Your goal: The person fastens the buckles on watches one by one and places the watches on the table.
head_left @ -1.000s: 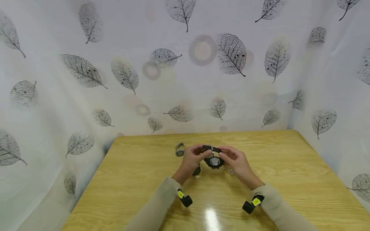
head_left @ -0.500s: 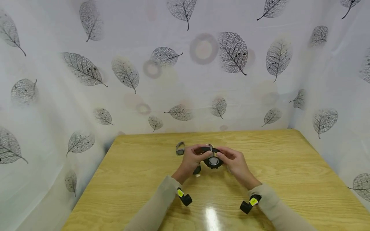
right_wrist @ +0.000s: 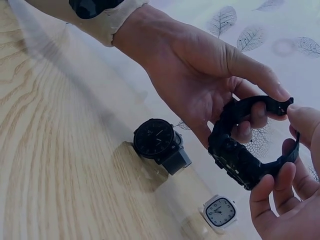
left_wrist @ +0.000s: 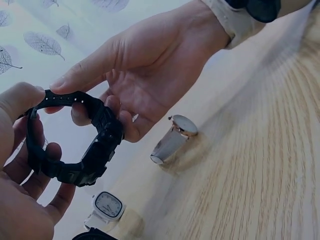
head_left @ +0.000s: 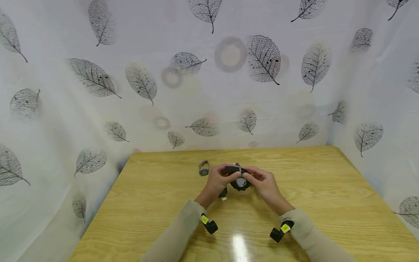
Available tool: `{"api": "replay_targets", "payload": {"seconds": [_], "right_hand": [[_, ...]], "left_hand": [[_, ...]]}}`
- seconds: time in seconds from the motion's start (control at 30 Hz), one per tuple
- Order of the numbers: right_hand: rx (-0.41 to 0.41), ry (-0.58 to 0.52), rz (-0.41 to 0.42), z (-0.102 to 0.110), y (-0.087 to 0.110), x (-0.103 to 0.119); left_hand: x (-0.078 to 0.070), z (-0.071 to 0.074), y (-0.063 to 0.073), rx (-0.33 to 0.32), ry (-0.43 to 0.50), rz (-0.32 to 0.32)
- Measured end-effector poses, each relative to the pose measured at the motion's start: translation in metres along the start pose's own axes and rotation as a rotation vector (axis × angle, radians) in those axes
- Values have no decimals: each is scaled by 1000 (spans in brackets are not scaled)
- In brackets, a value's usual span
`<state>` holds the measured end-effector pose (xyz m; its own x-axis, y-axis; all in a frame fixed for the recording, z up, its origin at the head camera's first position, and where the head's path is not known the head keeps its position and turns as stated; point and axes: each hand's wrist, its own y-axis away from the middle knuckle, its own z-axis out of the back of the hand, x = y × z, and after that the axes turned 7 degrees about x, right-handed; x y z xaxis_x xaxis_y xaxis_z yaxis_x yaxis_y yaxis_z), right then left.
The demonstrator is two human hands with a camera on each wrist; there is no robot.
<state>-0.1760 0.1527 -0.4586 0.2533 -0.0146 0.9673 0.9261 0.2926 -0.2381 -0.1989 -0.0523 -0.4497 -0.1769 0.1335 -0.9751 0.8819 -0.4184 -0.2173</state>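
Both hands hold a chunky black sports watch [head_left: 240, 183] above the table, its strap bent round into a loop. My left hand [head_left: 216, 182] pinches one end of the strap between thumb and fingers. My right hand [head_left: 266, 187] pinches the other end, the two thumbs almost meeting near a small pale buckle or keeper. The right wrist view shows the strap ends [right_wrist: 280, 106] close together or overlapping; whether they are fastened I cannot tell. In the left wrist view, fingers of both hands support the watch case [left_wrist: 102, 145] and band from below.
A round black watch [right_wrist: 154, 138] lies beside my left hand. Near my right hand is a rose-gold-rimmed watch [left_wrist: 184, 126] with a pale strap. A white square watch [left_wrist: 108, 205] lies beyond the hands, a grey watch [head_left: 204, 169] farther left. A leaf-patterned curtain [head_left: 209, 91] encloses the wooden table [head_left: 147, 203].
My right hand has moved slightly left, bringing its strap end closer to my left hand. The sports watch has shifted a little left with it. The left hand has barely moved.
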Motion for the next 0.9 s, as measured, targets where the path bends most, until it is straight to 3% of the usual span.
{"api": "replay_targets", "payload": {"seconds": [0.13, 0.33, 0.63, 0.9], "right_hand": [[-4, 1, -18, 0, 0, 2], [-13, -82, -41, 1, 0, 2], [22, -209, -53, 2, 2, 0], [30, -189, -49, 1, 0, -3]], "left_hand": [[-1, 1, 1, 5, -8, -8], [-1, 8, 5, -18, -43, -34], [1, 13, 11, -44, -108, -7], [-1, 8, 11, -73, -116, -10]]}}
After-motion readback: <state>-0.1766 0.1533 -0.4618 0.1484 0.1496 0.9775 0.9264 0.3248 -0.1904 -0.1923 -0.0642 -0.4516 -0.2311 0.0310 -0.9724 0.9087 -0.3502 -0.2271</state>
